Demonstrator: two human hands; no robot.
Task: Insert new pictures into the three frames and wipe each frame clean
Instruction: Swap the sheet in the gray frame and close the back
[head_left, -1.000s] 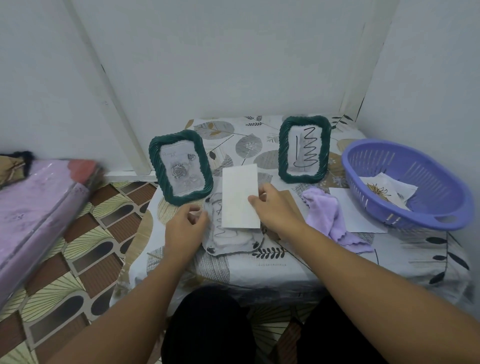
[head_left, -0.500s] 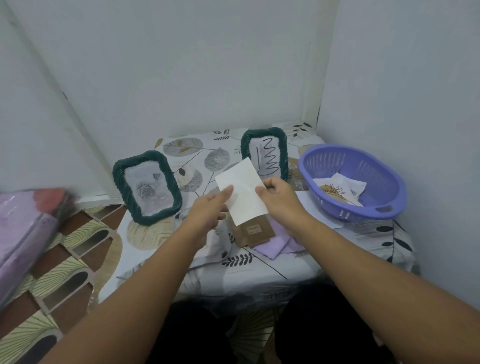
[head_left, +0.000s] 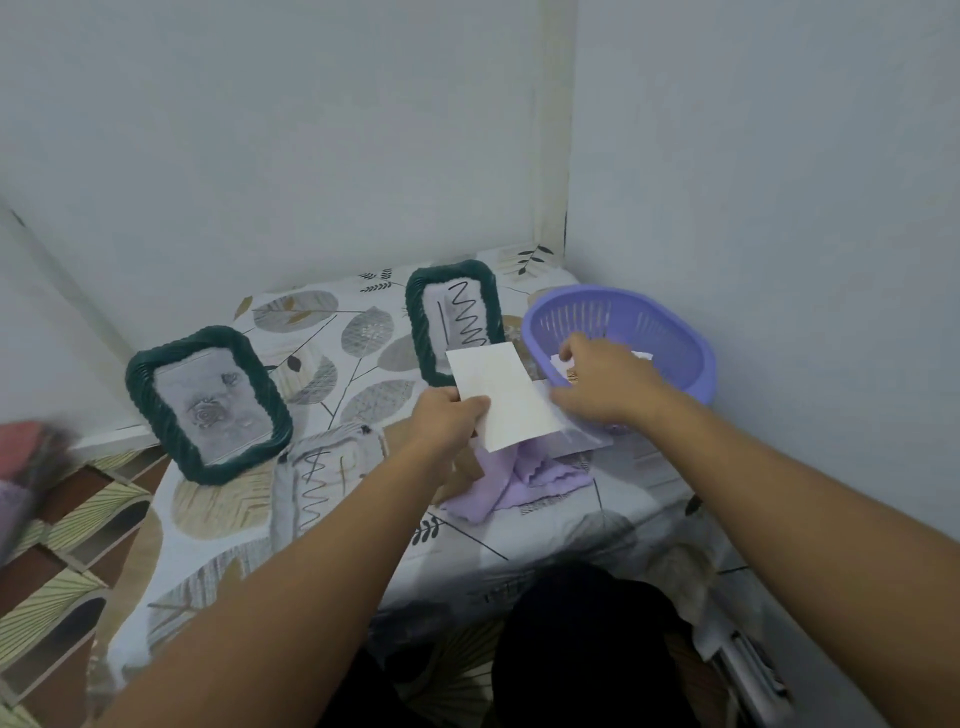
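leaf-print table (head_left: 363, 332) in a corner: left hand (head_left: 447, 421) pinches white paper (head_left: 501, 397) above the cloth (head_left: 519, 478). right hand (head_left: 602, 384), fingers spread, reaches into the purple basket (head_left: 675, 338) at the right edge, hiding its papers.

a home corner: leaf-print tablecloth (head_left: 363, 332), patterned floor tiles (head_left: 62, 561), plain walls.

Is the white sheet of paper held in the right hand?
No, the left hand pinches the white sheet, while the right hand reaches toward the purple basket.
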